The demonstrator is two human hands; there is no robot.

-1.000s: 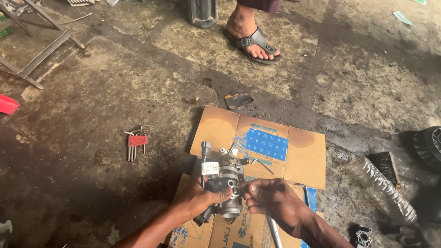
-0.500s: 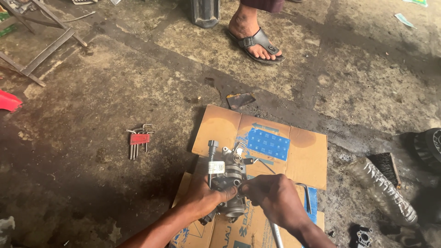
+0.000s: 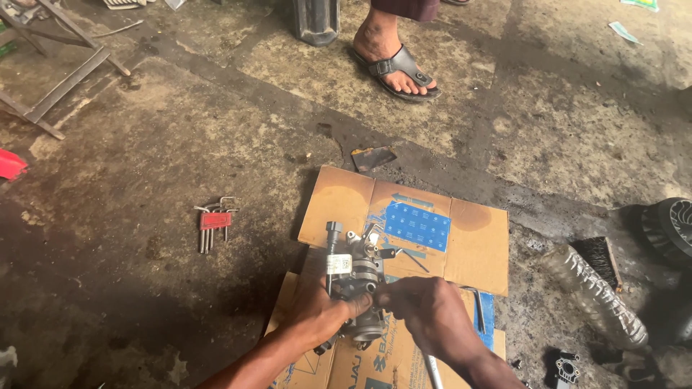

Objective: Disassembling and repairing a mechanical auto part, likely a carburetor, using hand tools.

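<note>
landmark: the flattened cardboard sheet point(image 3: 476, 248) on the oily concrete floor point(image 3: 144, 288).

far left of the cardboard, at the frame edge, a red scrap point(image 3: 10, 164); above it, metal frame bars point(image 3: 65, 79) lying on the floor. nearer the cardboard, still left of it, a set of hex keys in a red holder point(image 3: 214, 222), well apart from the hands.

on the cardboard's lower left part, a grey metal engine part point(image 3: 355, 277) with a round opening at its near end and a bolt-like post standing up on its left side. left hand point(image 3: 317, 317) wrapped around the part from the left, grip closed on its body. right hand point(image 3: 432, 317) comes in from the right, fingertips pinched at the part's side; cannot tell what, if anything, sits between them.

just beyond the cardboard's top edge, a dark flat shard point(image 3: 373, 157). further beyond, another person's sandalled foot point(image 3: 393, 61).

right of the cardboard: a crushed clear plastic bottle point(image 3: 595, 295), a brush point(image 3: 597, 256) beside it, a black finned wheel point(image 3: 670, 230) at the edge.
</note>
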